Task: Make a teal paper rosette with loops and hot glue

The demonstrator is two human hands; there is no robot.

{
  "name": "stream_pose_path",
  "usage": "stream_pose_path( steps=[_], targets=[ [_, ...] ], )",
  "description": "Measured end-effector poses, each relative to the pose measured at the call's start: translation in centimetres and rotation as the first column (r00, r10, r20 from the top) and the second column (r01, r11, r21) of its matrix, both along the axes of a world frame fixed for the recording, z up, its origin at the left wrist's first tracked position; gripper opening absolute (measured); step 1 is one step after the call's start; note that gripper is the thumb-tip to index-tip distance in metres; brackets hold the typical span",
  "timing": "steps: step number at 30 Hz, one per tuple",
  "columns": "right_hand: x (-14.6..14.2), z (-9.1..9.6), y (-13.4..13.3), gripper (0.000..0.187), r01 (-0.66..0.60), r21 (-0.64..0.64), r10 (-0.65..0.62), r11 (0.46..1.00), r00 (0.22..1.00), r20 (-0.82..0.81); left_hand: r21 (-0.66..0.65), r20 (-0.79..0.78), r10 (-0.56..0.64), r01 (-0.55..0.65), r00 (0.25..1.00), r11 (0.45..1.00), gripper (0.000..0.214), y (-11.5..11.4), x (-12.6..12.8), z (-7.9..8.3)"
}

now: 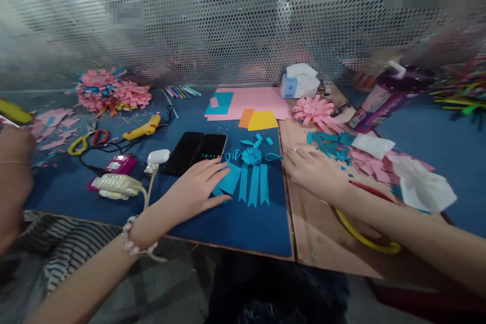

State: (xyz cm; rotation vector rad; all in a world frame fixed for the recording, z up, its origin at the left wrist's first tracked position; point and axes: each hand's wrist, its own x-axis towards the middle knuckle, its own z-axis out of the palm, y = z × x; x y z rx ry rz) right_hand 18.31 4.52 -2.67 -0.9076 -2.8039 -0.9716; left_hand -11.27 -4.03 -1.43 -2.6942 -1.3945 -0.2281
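Observation:
My left hand point(199, 182) lies palm down with spread fingers over blue paper pieces point(232, 178), its fingertips touching them. Near it a blue paper flower point(251, 154) sits flat on the table among small loops and leaf-shaped bits. Below the flower several blue paper strips point(253, 187) with notched ends hang side by side. To the right, my right hand point(309, 168) rests palm down on the wooden board point(311, 223), fingers stretched toward a blue paper loop point(273, 156). Nothing shows in its grip, though its palm is hidden.
A black phone point(212, 147) lies by my left hand. Yellow-and-red scissors point(357, 233) lie under my right forearm. Behind are pink sheets point(254, 104), a pink paper flower point(315, 111), a tissue box point(299, 83), and a purple bottle point(391, 93). A glue gun point(142, 128) and another person's hand point(15, 147) are left.

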Motion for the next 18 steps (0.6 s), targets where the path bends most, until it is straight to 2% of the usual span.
stream_pose_path(
  steps=[5,9,12,15,18],
  targets=[
    [0.2,-0.3,-0.6,0.019,-0.053,-0.022,0.05,0.998,0.992,-0.118,-0.095,0.036,0.035,-0.031,0.999,0.995,0.055,-0.4,-1.4,0.0],
    [0.6,0.3,-1.3,0.021,-0.17,-0.009,0.163,0.985,0.961,-0.223,-0.152,0.074,0.035,-0.023,0.997,0.988,0.06,-1.0,-2.1,0.1],
    [-0.2,1.3,-2.8,0.025,-0.324,-0.024,0.302,0.946,0.906,-0.297,-0.176,0.066,0.03,-0.018,0.997,0.984,0.06,-1.3,-3.1,0.3],
    [-2.1,1.8,-5.0,0.022,-0.467,-0.044,0.421,0.883,0.83,-0.365,-0.12,0.039,0.002,0.002,0.999,0.993,0.054,-1.2,-3.6,0.6],
    [-4.3,1.3,-7.2,0.02,-0.521,-0.093,0.456,0.848,0.808,-0.373,-0.069,-0.025,-0.033,0.031,0.999,0.997,0.051,-0.7,-3.1,0.7]
  ],
)
